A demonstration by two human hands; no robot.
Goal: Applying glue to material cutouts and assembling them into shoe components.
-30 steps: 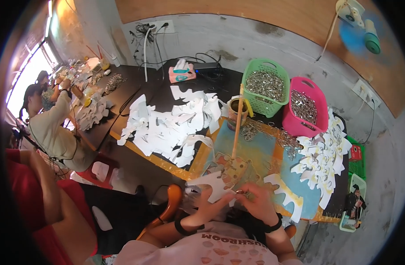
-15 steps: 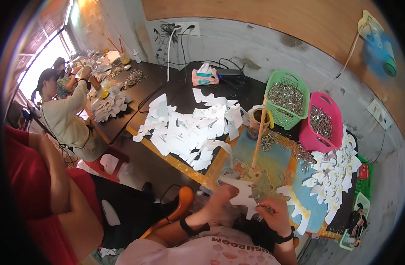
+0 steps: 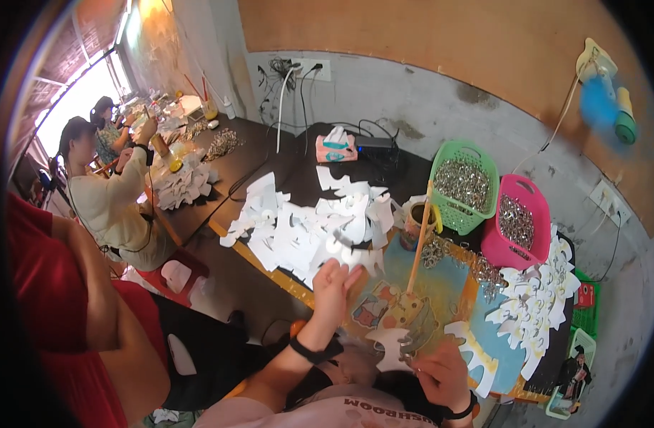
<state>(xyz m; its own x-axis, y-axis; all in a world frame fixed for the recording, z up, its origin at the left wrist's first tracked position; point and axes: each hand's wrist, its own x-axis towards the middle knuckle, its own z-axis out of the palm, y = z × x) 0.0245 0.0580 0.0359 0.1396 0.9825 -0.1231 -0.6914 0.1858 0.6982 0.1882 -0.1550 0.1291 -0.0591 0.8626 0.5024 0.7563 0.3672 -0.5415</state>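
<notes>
My left hand point(image 3: 332, 285) is stretched out with its fingers apart over the near edge of a heap of white cut-out shapes point(image 3: 309, 228) on the table. It holds nothing. My right hand point(image 3: 441, 371) is low in the picture and pinches a white cut-out shape point(image 3: 388, 342) with a small metal ring at its edge. A thin wooden stick point(image 3: 418, 242) stands upright in front of me, above a painted blue and yellow board point(image 3: 441, 285).
A green basket point(image 3: 464, 187) and a pink basket point(image 3: 518, 221) hold metal rings. More white cut-outs point(image 3: 537, 307) lie stacked at the right. A tissue box point(image 3: 335, 146) and cables sit near the wall. A person in red point(image 3: 49, 299) sits at my left; two others work farther back.
My left hand has let go of the cut-out and reached forward to the white heap. My right hand keeps the cut-out. The view has swung left and nearer.
</notes>
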